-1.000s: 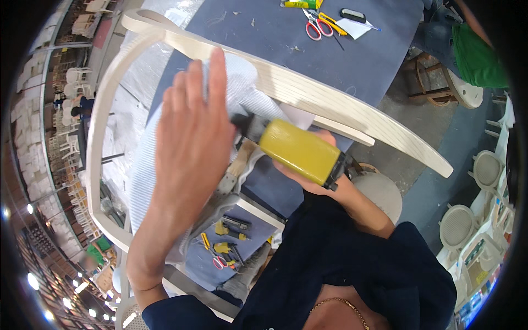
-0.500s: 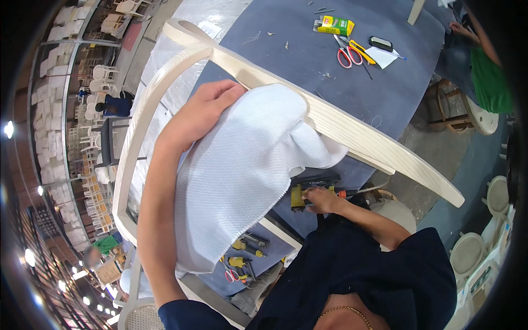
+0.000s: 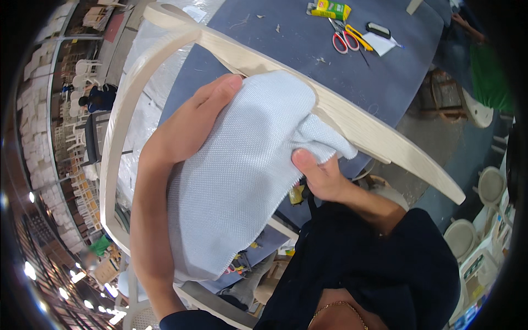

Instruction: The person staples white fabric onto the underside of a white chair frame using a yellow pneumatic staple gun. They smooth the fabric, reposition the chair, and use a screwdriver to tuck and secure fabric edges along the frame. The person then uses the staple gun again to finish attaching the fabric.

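Note:
A pale blue-white woven fabric (image 3: pixel 231 159) lies draped over a light wooden chair frame (image 3: pixel 379 126), with a fold bunched at its right end. My left hand (image 3: pixel 203 115) is closed on the fabric's upper left edge by the rail, thumb on top and fingertips hidden. With thumb and bent fingers, my right hand (image 3: pixel 327 179) grips the fabric's lower right edge below the fold. Just under that hand, a yellow part of a tool (image 3: pixel 297 194) shows, the rest hidden by fabric and hand.
Scissors with red handles (image 3: pixel 345 41), a yellow cutter (image 3: pixel 358 37), a black oblong item (image 3: pixel 378 29) and a green-yellow box (image 3: pixel 329 9) lie on the grey-blue table (image 3: pixel 258 49). More tools show beneath the fabric. A person in green (image 3: pixel 489 77) is at the far right.
My right hand has left the yellow-and-black tool and come up to grip the fabric's edge. The left hand stays at the upper edge, and the view has shifted slightly.

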A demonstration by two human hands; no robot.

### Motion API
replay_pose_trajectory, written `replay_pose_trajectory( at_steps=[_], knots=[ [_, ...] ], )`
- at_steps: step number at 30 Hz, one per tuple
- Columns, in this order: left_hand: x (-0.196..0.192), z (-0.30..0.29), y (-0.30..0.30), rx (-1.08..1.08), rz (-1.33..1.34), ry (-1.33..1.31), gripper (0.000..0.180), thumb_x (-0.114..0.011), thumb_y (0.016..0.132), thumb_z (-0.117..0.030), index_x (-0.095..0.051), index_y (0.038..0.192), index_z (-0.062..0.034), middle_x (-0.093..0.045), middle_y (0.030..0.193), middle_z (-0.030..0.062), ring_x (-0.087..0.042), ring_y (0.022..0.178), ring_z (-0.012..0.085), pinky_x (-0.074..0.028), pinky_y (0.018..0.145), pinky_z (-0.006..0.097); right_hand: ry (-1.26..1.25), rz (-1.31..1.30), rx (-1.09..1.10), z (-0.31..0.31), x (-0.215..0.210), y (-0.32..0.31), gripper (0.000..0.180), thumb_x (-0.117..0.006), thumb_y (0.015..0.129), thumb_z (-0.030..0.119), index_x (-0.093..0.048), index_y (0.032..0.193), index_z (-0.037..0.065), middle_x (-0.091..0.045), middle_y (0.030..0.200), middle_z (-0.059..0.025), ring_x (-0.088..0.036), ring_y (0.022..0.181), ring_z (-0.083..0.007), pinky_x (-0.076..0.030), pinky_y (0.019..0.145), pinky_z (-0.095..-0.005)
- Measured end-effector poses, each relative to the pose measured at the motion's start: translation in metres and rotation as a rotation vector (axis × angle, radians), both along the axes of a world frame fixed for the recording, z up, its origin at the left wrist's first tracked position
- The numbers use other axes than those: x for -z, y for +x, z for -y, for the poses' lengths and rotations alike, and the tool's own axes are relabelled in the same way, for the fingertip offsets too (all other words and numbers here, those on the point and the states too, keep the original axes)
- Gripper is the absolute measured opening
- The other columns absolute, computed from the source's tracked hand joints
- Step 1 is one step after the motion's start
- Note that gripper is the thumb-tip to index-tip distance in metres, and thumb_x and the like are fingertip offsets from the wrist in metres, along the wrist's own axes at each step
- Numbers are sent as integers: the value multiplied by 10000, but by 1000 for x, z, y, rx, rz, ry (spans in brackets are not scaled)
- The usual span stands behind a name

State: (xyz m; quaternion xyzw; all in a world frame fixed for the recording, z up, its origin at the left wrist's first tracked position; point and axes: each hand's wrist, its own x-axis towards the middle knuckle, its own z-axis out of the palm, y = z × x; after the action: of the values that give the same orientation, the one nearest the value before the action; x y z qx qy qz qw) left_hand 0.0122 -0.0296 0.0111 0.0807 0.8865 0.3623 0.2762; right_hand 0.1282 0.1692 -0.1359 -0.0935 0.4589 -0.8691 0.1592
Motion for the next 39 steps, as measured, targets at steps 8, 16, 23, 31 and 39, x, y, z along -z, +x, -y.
replay_pose_trajectory(
  at_steps=[8, 16, 23, 31, 39],
  knots=[
    [-15, -38, 45, 237, -519, -458, 527, -457, 1065, -357, -486, 1448, 4, -504, 1385, 310, -563, 1157, 447, -379, 1089, 500, 232, -246, 156, 9, 26, -7, 363, -591, 1060, 311, -606, 1218, -15, -654, 1039, -37, -606, 954, -143, -504, 837, -307],
    [-12, -72, 98, 266, -689, -940, 566, -562, 1005, -288, -449, 1509, -54, -470, 1425, 289, -552, 1187, 466, -489, 948, 506, 215, -124, 103, 6, 18, -7, 302, -655, 1024, 283, -678, 1138, 4, -687, 906, -33, -643, 771, -112, -527, 701, -273],
    [-9, -69, 101, 239, -780, -839, 665, -731, 872, -191, -482, 1478, -80, -495, 1393, 237, -571, 1045, 431, -501, 902, 498, 535, 18, -144, 11, 54, 35, 345, -644, 1017, 307, -688, 1177, 4, -687, 869, -102, -682, 844, -216, -542, 820, -363],
    [-5, -61, 109, 189, -884, -788, 721, -754, 846, -218, -451, 1476, -38, -517, 1340, 208, -578, 1035, 381, -499, 910, 452, 1224, -747, -495, 2, 242, 162, 902, -755, 753, 85, -356, 1562, 98, -536, 1110, -185, -560, 1127, -368, -500, 968, -458],
    [-8, -65, 112, 186, -883, -800, 681, -735, 888, -233, -444, 1469, -30, -525, 1349, 223, -593, 1078, 387, -503, 930, 449, 1485, -683, -579, 28, 248, 159, 931, -746, 729, 59, -359, 1574, 119, -665, 1081, -224, -665, 1022, -425, -550, 870, -488]
  ],
)
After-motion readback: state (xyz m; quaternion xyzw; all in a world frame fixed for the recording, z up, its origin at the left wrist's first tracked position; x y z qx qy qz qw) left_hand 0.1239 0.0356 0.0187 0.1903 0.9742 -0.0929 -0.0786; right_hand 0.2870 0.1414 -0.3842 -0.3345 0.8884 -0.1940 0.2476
